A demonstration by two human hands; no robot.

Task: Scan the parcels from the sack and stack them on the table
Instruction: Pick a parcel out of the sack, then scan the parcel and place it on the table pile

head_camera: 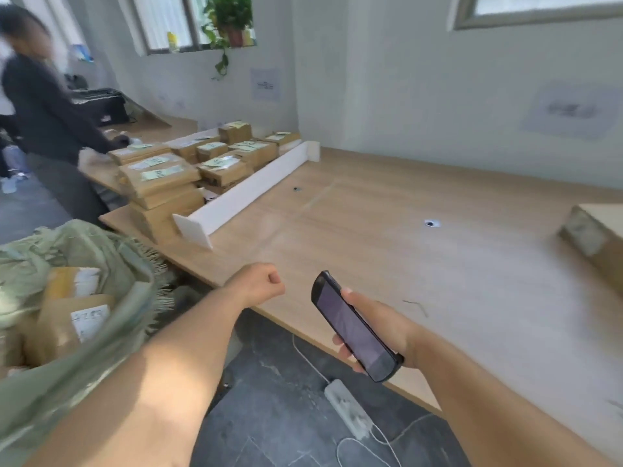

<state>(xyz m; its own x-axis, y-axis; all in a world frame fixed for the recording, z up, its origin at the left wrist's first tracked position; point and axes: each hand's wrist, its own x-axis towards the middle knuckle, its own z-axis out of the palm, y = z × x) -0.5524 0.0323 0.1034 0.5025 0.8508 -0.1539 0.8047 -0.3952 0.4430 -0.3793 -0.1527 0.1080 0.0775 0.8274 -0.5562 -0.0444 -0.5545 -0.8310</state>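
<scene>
sack [111,264]: pale green woven, frayed rim, low left beside table [438,264] | parcels [67,325] inside it: brown, taped, white labels | lone parcel [596,237]: brown, on table at far right edge | left hand [259,281]: bare fist, holds nothing, over table's near edge | right hand [381,318]: grips black dark-screened scanner [354,328]

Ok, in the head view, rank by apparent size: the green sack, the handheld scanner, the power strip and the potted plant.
1. green sack, largest, though also nearest.
2. handheld scanner.
3. power strip and potted plant look about alike; the plant is far off, so I won't rank them.
</scene>
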